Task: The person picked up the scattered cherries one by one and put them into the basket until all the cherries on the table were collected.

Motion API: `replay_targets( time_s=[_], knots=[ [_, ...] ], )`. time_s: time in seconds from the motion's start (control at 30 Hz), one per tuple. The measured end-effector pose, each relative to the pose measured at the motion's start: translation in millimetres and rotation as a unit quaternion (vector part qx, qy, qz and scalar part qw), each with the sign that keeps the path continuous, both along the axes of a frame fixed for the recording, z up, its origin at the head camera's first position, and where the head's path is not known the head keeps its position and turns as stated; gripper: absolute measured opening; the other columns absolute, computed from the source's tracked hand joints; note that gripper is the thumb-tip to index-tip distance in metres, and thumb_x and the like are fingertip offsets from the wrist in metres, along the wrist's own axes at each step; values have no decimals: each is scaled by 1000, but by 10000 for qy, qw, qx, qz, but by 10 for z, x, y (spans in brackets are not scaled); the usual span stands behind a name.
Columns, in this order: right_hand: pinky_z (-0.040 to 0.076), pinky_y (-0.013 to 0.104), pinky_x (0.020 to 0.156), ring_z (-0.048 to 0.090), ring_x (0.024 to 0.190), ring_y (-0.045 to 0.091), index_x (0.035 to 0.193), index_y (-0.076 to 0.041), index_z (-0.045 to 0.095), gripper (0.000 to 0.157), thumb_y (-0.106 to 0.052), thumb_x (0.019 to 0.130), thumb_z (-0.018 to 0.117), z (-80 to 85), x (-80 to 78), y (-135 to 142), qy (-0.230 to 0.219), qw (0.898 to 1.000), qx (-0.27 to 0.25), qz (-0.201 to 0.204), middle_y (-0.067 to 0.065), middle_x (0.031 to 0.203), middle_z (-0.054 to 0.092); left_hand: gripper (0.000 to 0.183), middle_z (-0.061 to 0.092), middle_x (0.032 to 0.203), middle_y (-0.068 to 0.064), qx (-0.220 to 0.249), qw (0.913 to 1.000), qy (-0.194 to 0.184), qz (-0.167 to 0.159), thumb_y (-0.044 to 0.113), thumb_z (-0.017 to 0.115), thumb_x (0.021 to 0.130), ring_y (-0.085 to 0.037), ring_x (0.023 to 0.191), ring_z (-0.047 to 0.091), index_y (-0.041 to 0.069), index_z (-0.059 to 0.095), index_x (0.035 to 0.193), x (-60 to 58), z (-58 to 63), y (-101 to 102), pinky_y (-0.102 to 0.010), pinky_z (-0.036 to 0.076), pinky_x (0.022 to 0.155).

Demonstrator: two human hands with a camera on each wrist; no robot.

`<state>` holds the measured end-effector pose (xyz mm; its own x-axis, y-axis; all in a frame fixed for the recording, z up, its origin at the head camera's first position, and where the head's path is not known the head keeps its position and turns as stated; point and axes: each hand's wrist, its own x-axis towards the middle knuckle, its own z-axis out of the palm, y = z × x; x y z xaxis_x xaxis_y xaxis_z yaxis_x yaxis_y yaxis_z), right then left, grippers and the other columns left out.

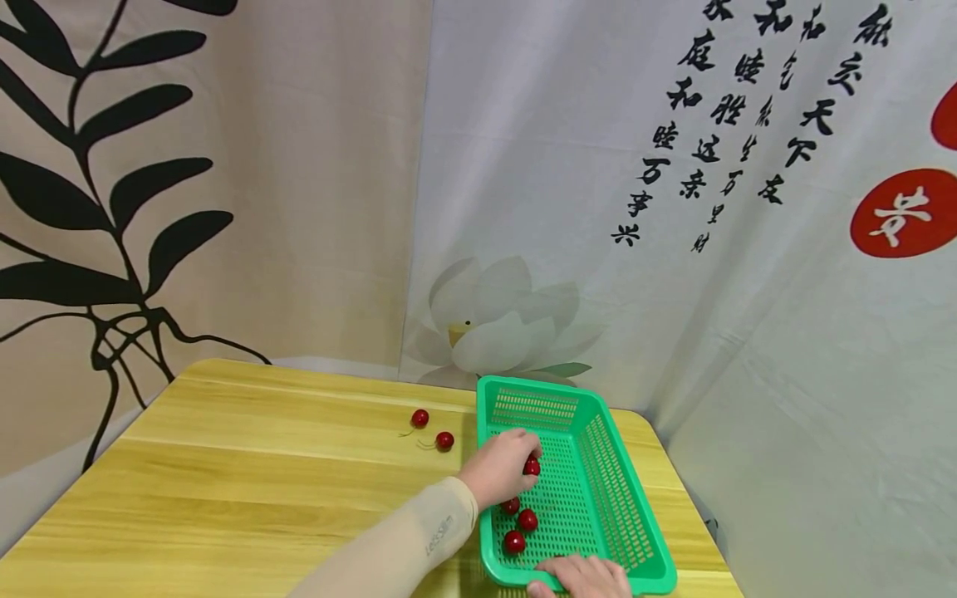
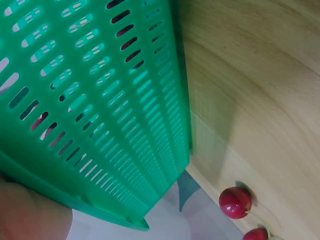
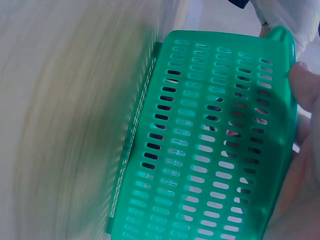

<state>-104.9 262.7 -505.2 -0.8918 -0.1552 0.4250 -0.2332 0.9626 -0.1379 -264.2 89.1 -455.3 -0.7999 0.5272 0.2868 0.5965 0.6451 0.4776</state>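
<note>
My left hand [image 1: 503, 467] reaches over the left rim into a green plastic basket [image 1: 631, 490]. Its fingers curl round a red cherry [image 1: 532, 467] above the basket floor. Below that hand, near the basket's left wall, lie more cherries [image 1: 527, 520]. My right hand [image 1: 586, 576] grips the basket's near rim, thumb outside and fingers over the edge. In the right wrist view, the thumb [image 3: 306, 86] presses against the rim. The left wrist view shows the slotted side wall [image 2: 100, 100] with part of my left hand [image 2: 32, 212] over the rim.
Two cherries with stems, one farther back [image 1: 420, 419] and one nearer [image 1: 444, 441], lie on the wooden table [image 1: 247, 473] left of the basket. A printed cloth backdrop [image 1: 329, 183] hangs behind the table. The basket stands near the table's right edge.
</note>
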Motion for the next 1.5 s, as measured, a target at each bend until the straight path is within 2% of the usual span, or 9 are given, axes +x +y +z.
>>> replay_targets(
  time_s=[0.23, 0.53, 0.7, 0.87, 1.17, 1.33, 1.5],
  knots=[
    [43, 34, 82, 57, 86, -9, 93, -52, 70, 9, -60, 98, 70, 13, 4, -17, 28, 10000, -40, -8, -41, 92, 60, 29, 70, 105, 5, -608, 9981, 102, -44, 29, 86, 93, -7, 88, 61, 17, 74, 116, -6, -20, 41, -22, 58, 80],
    [46, 34, 81, 58, 84, -10, 90, -51, 70, 11, -55, 91, 80, -26, 6, -24, 391, 9992, 5, -47, -41, 90, 61, 28, 71, 102, 7, -1119, 9930, 379, -10, 32, 88, 91, -5, 86, 63, 21, 74, 113, 9, -40, 67, -21, 59, 78],
    [46, 35, 83, 59, 86, -9, 92, -51, 70, 10, -61, 95, 73, -3, 6, -9, 79, 9999, 15, -76, -40, 91, 61, 27, 72, 90, 11, -1172, 9924, 381, -25, 34, 89, 90, -4, 77, 61, 22, 76, 109, -2, -48, 83, -22, 57, 74],
    [44, 35, 84, 59, 88, -8, 95, -51, 70, 16, -66, 99, 64, 39, 6, 0, -271, 9996, 2, -60, -39, 93, 62, 25, 70, 81, 12, -1259, 9911, 421, -37, 36, 89, 89, -4, 71, 57, 22, 77, 105, -24, -76, 94, -23, 55, 70],
    [44, 35, 84, 58, 87, -8, 95, -51, 71, 15, -65, 99, 65, 31, 2, -8, -177, 9998, 7, -19, -40, 93, 62, 19, 70, 80, 13, -1571, 9861, 540, 0, 37, 87, 90, -3, 68, 57, 24, 74, 96, -30, -90, 88, -23, 54, 68],
    [43, 35, 84, 58, 88, -7, 95, -51, 71, 18, -66, 100, 62, 45, -1, -5, -286, 9996, 54, -31, -39, 94, 62, 18, 68, 77, 14, -1902, 9797, 636, 24, 37, 86, 91, -4, 66, 56, 27, 70, 92, -25, -81, 101, -23, 53, 65],
    [43, 34, 83, 57, 87, -9, 94, -51, 70, 15, -65, 98, 66, 24, 1, -12, -120, 9999, 19, -32, -40, 92, 61, 19, 67, 77, 13, -2210, 9728, 697, 6, 37, 84, 92, -5, 64, 56, 26, 69, 91, -9, -54, 104, -23, 53, 63]
  ],
)
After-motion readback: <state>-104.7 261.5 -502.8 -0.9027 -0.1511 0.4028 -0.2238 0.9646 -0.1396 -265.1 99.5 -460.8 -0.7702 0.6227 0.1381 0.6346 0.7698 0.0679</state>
